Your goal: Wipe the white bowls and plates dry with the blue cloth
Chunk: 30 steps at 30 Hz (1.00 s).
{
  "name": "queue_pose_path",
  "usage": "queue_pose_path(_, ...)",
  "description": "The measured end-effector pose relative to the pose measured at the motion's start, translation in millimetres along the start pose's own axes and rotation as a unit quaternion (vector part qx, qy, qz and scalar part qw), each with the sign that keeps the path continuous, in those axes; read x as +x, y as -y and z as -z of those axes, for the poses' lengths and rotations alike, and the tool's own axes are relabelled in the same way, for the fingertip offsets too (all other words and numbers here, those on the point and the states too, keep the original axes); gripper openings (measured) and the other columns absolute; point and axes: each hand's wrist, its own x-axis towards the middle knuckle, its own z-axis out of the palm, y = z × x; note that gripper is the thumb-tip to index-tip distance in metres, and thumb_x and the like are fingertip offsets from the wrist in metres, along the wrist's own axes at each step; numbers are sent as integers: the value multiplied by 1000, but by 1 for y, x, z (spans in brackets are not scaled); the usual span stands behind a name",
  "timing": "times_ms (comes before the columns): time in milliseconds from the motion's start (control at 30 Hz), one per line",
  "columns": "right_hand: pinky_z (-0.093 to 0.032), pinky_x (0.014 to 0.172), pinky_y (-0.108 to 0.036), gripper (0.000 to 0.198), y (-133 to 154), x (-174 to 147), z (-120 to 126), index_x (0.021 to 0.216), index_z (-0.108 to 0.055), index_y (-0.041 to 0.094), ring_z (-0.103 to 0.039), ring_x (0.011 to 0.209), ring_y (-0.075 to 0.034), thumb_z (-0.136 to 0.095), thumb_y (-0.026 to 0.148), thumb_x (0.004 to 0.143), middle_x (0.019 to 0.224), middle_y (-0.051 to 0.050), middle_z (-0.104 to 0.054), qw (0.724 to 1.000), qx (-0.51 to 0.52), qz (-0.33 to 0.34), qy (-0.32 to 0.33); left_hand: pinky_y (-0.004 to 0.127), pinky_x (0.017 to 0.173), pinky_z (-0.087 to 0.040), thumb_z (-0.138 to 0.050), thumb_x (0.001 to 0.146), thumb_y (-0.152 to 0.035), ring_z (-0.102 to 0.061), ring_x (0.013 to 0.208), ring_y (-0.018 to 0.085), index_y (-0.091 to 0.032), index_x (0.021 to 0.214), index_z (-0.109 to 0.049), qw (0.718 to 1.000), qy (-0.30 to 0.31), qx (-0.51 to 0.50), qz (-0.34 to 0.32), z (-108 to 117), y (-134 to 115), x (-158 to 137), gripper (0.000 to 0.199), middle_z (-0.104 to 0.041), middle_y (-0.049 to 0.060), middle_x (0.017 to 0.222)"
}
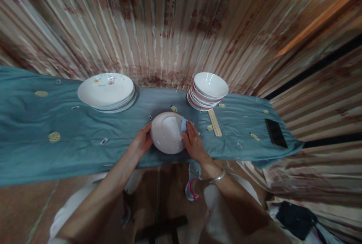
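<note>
A white plate [166, 138] is held over the front part of the table, and what looks like its underside faces up. My left hand [143, 139] is closed on its left rim. Pressed against the right side of the plate is a small light-blue cloth [183, 124], gripped in the fingers of my right hand [194, 142]. Part of the cloth is hidden under those fingers. Behind and to the left stands a stack of white plates [106, 91], the top one with a floral print. A stack of white bowls [210, 85] with red bands stands behind to the right.
Wooden chopsticks [215, 123] lie in front of the bowls. A black phone [276, 133] rests near the table's right end. The table wears a green-blue cloth [25, 123] with yellow motifs. Patterned curtains [158, 29] hang right behind it. Dark clothing [296, 219] lies at lower right.
</note>
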Motion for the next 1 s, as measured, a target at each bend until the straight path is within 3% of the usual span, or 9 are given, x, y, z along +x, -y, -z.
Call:
queue_pose_path(500,-30,122,-59,68,10,-37,-9,162,-13,13,-21,156,-30,-39,31,103,164,-23,-27,999,-26,30,-4,32,97,-55,-64,82,-8,-69,111,26,-16,83,-74,1000,-9,6,-15,3,2,4,13,-79,9,94)
queue_pose_path(767,-28,122,-63,81,23,-53,-14,163,5,15,-9,158,-32,-45,25,99,169,-21,-12,994,-65,82,-6,31,91,-58,-65,84,-9,-72,104,24,-17,98,-75,1000,-4,-1,-5,5,3,8,19,-80,6,94)
queue_pose_path(1000,-30,119,-65,88,28,-60,-14,163,2,9,-11,157,-36,-53,22,94,168,-25,-15,988,-100,113,23,31,87,-59,-58,88,-9,-73,101,23,-18,111,-74,1000,-10,16,8,1,-1,4,29,-80,6,95)
